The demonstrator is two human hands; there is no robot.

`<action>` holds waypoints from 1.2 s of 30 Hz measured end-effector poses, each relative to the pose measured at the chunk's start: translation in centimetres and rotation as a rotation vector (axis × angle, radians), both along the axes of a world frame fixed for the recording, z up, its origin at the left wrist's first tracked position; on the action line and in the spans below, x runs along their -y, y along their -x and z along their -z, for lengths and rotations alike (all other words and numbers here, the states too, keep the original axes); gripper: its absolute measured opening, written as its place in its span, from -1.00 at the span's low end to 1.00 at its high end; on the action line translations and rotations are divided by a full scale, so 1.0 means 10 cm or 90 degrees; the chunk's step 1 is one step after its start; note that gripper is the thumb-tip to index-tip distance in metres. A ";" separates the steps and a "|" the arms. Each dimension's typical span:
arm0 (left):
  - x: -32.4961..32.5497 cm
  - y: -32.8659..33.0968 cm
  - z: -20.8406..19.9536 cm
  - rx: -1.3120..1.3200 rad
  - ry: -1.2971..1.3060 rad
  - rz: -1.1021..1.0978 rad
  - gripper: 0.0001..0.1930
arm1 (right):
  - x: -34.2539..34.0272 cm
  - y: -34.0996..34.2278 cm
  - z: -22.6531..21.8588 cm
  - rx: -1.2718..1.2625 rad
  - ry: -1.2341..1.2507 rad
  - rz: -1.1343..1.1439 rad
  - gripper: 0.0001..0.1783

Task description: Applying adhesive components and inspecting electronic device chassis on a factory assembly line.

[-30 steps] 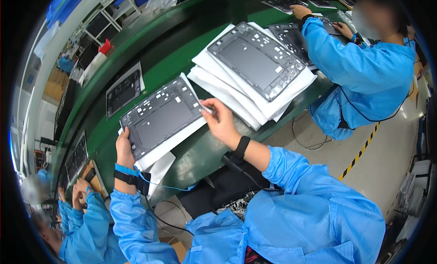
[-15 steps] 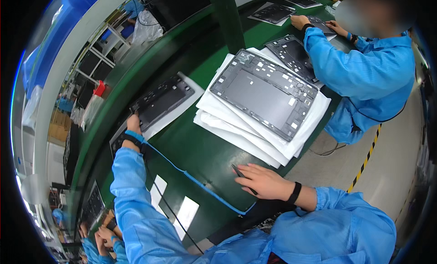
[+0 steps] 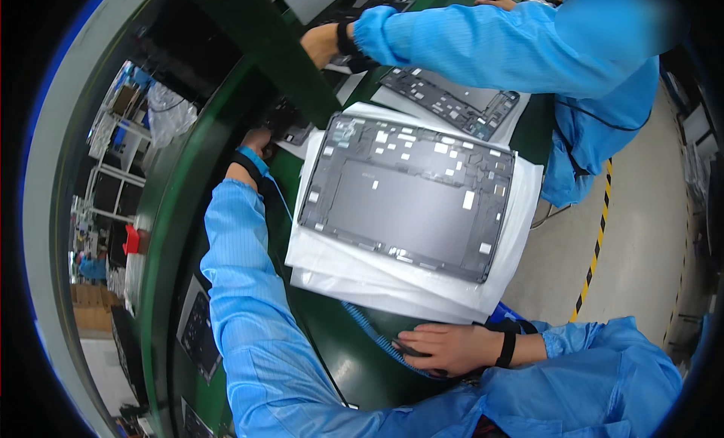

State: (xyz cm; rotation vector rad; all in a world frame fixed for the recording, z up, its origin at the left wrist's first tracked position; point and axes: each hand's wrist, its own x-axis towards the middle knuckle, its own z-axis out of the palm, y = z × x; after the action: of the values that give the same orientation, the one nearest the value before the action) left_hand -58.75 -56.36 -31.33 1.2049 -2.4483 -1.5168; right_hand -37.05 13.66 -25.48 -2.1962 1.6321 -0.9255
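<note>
My left hand reaches far forward on the left, fingers curled at the near edge of a dark tablet back cover; the fingertips are partly hidden. A blue coiled cord runs from its wristband. Close to my body, my right hand is closed around a slim black tool, which looks like tweezers. Between the hands, a larger grey tablet back cover lies inner side up, dotted with small white patches. Under it is a stack of white foam sheets.
A co-worker's blue sleeve stretches across the far side, above another tablet cover. A green post rises by my left hand. More dark covers lie at the left. The green table borders a floor with striped tape.
My view has turned and shifted forward. My left hand has reached farther along the table. My right hand, still with the black tool, is near the stack's front edge. The co-worker's arm now extends left.
</note>
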 end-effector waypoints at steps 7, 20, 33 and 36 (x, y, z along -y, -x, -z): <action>-1.40 0.06 -0.54 -0.104 0.002 -0.066 -0.63 | 0.05 0.01 0.08 0.025 -0.024 0.028 -0.56; -2.03 -0.38 -0.79 -0.412 -0.422 -0.186 -0.68 | 0.06 0.02 -0.05 -0.034 0.063 0.099 -0.67; -2.11 -2.17 -2.00 -0.482 -0.145 -0.329 -0.85 | 0.00 0.06 -0.05 -0.043 0.083 0.110 -0.64; -2.57 -3.38 -2.37 -0.372 -0.090 -0.238 -0.82 | 0.03 0.00 0.00 -0.015 0.110 0.097 -0.67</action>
State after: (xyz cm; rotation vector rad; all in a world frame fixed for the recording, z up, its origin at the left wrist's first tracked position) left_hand -24.97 -30.65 -7.59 0.9761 -1.6720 -1.6456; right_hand -37.03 13.40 -25.45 -2.2247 1.8141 -1.1249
